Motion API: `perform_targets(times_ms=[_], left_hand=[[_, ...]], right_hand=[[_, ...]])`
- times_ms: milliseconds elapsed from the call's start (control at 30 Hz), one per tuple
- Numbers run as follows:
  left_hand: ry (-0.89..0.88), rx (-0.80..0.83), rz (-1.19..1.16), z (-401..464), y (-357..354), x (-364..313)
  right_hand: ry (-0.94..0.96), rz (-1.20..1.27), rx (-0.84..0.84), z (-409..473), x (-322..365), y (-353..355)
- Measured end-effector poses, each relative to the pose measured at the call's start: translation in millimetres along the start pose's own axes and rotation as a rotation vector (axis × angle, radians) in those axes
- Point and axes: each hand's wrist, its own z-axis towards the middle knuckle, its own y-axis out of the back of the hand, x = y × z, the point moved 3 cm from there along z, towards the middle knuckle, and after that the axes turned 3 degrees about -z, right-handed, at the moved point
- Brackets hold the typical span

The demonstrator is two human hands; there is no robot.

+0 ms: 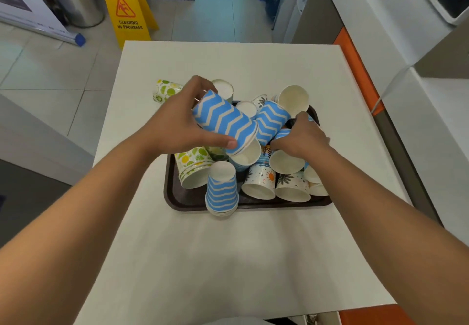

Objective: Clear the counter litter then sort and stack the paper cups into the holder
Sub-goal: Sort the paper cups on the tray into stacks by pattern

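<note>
Left hand (175,124) fingers hold a tilted stack of blue zigzag cups (224,121) above the tray (175,195); right hand (302,139) fingers grip another blue cup (281,134) among the pile

Left hand (175,124): grips blue zigzag cup stack (224,121) | Right hand (302,139): among cups | Tray (182,197): on white table (228,261)

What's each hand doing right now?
Left hand: closed around a blue cup stack, lifted over the tray.
Right hand: closing on a blue cup; firm grip cannot be told.
</note>
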Motion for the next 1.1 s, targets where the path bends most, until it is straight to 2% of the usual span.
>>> perform_targets(times_ms=[133, 367, 633, 800, 933, 1100], left_hand=[[-0.075, 0.020, 0.053, -20, 15, 4], [-0.182, 0.152, 0.210, -31, -10, 19], [-0.177, 0.195, 0.299, -46, -42, 43], [-0.165, 0.203, 0.283, -57, -56, 52], [-0.122, 0.247, 0.207, -64, -58, 57], [-0.042, 0.141, 0.021, -72, -57, 63]], right_hand=[[-0.044, 0.103, -0.052, -9, 2, 4], [-0.102, 0.232, -0.134, -27, 2, 15], [-0.099, 0.439, -0.216, -55, -5, 23], [-0.088, 0.662, -0.288, -72, 0, 24], [-0.097, 0.866, -0.241, -83, 8, 11], [0.002, 1.081, -0.259, -96, 28, -14]])
